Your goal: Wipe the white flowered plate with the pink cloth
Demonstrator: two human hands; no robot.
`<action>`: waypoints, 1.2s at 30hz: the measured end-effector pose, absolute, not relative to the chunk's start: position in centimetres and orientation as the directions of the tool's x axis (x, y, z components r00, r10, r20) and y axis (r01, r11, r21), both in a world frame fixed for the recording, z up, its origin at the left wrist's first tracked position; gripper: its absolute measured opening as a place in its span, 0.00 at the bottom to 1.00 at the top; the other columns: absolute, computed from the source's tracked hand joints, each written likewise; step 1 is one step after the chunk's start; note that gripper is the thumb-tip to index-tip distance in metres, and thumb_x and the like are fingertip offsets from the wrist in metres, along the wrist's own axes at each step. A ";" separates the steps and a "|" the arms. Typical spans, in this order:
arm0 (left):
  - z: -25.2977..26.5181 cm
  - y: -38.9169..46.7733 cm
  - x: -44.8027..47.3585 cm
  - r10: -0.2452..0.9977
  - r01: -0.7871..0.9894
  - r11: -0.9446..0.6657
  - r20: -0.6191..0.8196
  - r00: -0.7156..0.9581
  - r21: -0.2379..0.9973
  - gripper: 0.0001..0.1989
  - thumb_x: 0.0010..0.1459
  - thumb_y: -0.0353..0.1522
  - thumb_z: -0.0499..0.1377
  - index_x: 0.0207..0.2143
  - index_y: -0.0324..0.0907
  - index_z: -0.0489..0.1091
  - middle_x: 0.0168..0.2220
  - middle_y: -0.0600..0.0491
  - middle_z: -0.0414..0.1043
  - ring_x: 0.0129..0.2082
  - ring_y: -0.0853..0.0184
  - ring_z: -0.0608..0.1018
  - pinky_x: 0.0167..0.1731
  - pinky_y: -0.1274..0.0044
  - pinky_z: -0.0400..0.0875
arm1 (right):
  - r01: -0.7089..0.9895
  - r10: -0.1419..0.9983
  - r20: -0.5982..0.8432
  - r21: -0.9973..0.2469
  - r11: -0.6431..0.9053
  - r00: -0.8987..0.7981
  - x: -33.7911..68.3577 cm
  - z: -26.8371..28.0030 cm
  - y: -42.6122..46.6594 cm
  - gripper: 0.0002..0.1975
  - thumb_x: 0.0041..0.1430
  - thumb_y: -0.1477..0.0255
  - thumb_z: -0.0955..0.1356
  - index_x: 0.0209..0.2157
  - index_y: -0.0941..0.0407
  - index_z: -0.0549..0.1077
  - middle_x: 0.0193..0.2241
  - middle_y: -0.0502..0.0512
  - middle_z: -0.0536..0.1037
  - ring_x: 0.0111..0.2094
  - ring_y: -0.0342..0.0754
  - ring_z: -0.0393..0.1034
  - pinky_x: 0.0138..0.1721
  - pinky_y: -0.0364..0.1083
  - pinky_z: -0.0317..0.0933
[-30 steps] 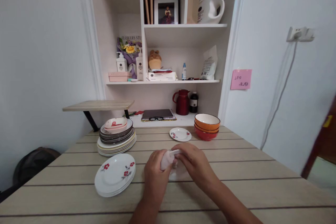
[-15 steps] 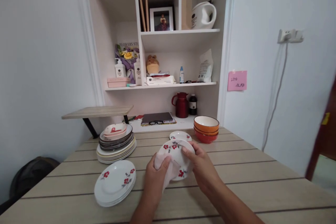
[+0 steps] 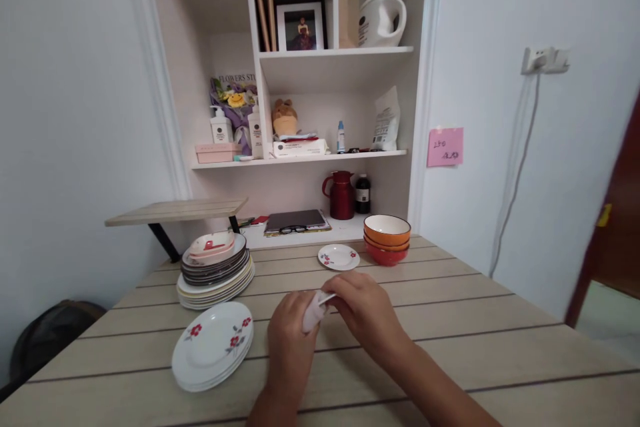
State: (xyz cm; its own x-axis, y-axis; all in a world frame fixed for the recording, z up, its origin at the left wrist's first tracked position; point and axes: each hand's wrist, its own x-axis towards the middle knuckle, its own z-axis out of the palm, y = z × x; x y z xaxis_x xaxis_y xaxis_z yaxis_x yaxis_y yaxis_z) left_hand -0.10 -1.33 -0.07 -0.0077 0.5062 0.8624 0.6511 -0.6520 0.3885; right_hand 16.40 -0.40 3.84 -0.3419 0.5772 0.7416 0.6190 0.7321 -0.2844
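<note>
My right hand grips a small white plate, now turned almost edge-on, so only a sliver of it shows between my hands. Closed around a white cloth or tissue, my left hand presses it against the plate's left edge. Behind them, a small white plate with red flowers lies on the wooden table. Left of my hands sits a short stack of larger flowered plates.
A taller stack of plates topped by small pink-rimmed dishes stands at back left, near a raised wooden shelf. Orange and red bowls are stacked at back right. Behind are a red jug and a laptop.
The plate in my hands has tilted from facing me to nearly edge-on. The cloth has bunched at its left edge. The view has shifted slightly.
</note>
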 end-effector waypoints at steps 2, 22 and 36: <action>0.1 -1.5 0.0 0.530 0.626 -0.637 0.845 -0.068 0.450 0.07 0.55 0.32 0.61 0.38 0.43 0.75 0.33 0.50 0.78 0.34 0.61 0.79 0.36 0.72 0.73 | 0.574 0.597 0.724 -0.339 0.745 -0.347 16.3 3.9 -0.6 0.09 0.63 0.76 0.63 0.35 0.52 0.74 0.33 0.53 0.78 0.36 0.50 0.70 0.38 0.46 0.58; 1.0 -1.4 0.9 0.907 0.064 -0.286 0.291 -0.305 0.956 0.20 0.48 0.45 0.65 0.33 0.36 0.76 0.29 0.48 0.80 0.29 0.61 0.79 0.31 0.75 0.72 | -0.340 0.956 0.289 -0.904 0.260 -0.039 15.5 3.1 0.6 0.17 0.52 0.63 0.71 0.41 0.55 0.71 0.28 0.50 0.76 0.27 0.47 0.67 0.29 0.43 0.60; 0.1 -1.6 -0.3 0.537 0.645 -0.633 0.843 -0.035 0.429 0.07 0.56 0.32 0.60 0.38 0.44 0.75 0.34 0.50 0.77 0.35 0.60 0.78 0.38 0.70 0.72 | 0.611 0.579 0.759 -0.315 0.726 -0.297 16.3 3.9 -0.5 0.07 0.61 0.76 0.65 0.33 0.52 0.74 0.32 0.54 0.78 0.36 0.51 0.69 0.39 0.48 0.59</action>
